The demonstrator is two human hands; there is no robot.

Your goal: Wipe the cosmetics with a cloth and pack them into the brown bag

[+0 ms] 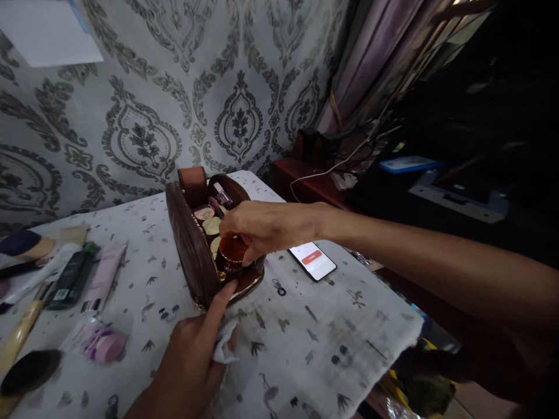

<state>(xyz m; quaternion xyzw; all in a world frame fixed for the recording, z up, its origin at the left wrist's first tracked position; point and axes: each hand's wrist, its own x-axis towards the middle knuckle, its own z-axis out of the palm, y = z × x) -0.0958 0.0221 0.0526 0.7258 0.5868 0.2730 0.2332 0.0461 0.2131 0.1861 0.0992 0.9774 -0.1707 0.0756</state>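
A brown zippered cosmetic bag [186,238] stands unzipped on the table, with several round yellowish and pinkish items [212,226] and a small clear tube [222,193] inside. My right hand [253,227] reaches over its side into the opening. Its fingers close round an amber-red, gold-banded round jar [231,251], partly hidden by the hand and the bag. My left hand [192,349] is at the bag's near end, index finger stretched to touch the zippered edge. The other fingers curl round a crumpled white tissue [226,340].
Left on the patterned cloth [305,349] lie a dark green tube [72,279], a pink tube [105,270], a purple-and-pink bottle [102,340] and makeup brushes [30,372]. A lit phone [315,262] lies right of the bag, near the table's edge. A patterned wall [144,134] stands behind.
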